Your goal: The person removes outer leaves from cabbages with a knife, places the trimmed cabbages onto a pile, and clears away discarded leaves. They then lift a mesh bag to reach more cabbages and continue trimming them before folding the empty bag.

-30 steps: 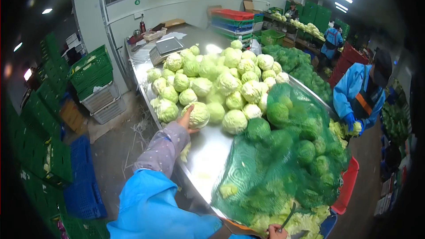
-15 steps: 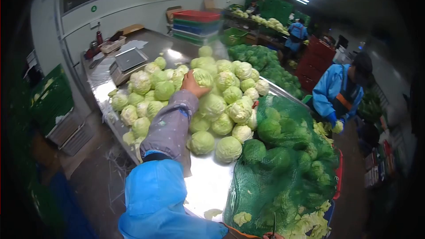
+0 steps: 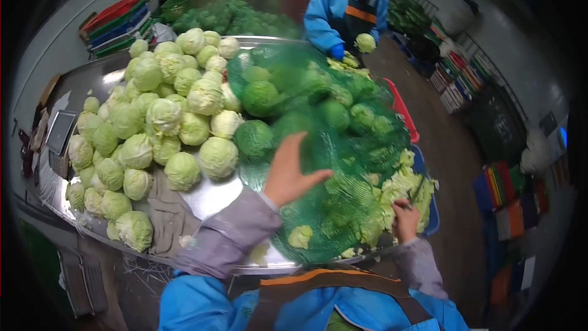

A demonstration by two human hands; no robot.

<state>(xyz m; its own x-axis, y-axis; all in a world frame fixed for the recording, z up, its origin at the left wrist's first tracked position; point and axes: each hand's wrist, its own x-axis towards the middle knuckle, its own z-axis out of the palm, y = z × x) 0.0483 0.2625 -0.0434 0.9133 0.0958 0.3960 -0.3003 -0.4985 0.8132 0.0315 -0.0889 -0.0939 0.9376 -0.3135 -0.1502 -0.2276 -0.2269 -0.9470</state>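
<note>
My left hand is open, thumb and fingers spread, and overlaps the green mesh bag on the steel table. Whole cabbages show through the mesh. Closed around a knife, my right hand is at the table's right side, over loose cabbage leaves. The thin dark blade points up and away from me. A large heap of pale cabbages covers the table's left half. One cabbage sits at the heap's near right edge, close to the bag.
A grey cloth lies by the heap's near edge. The scale stands at far left. Red and blue crates border the table's right side. Across from me a co-worker in blue holds a cabbage. Stacked crates stand behind.
My left hand has left the cabbage on the heap and moved right, over the mesh bag. The view has swung right and down, bringing my right hand with the knife fully into sight.
</note>
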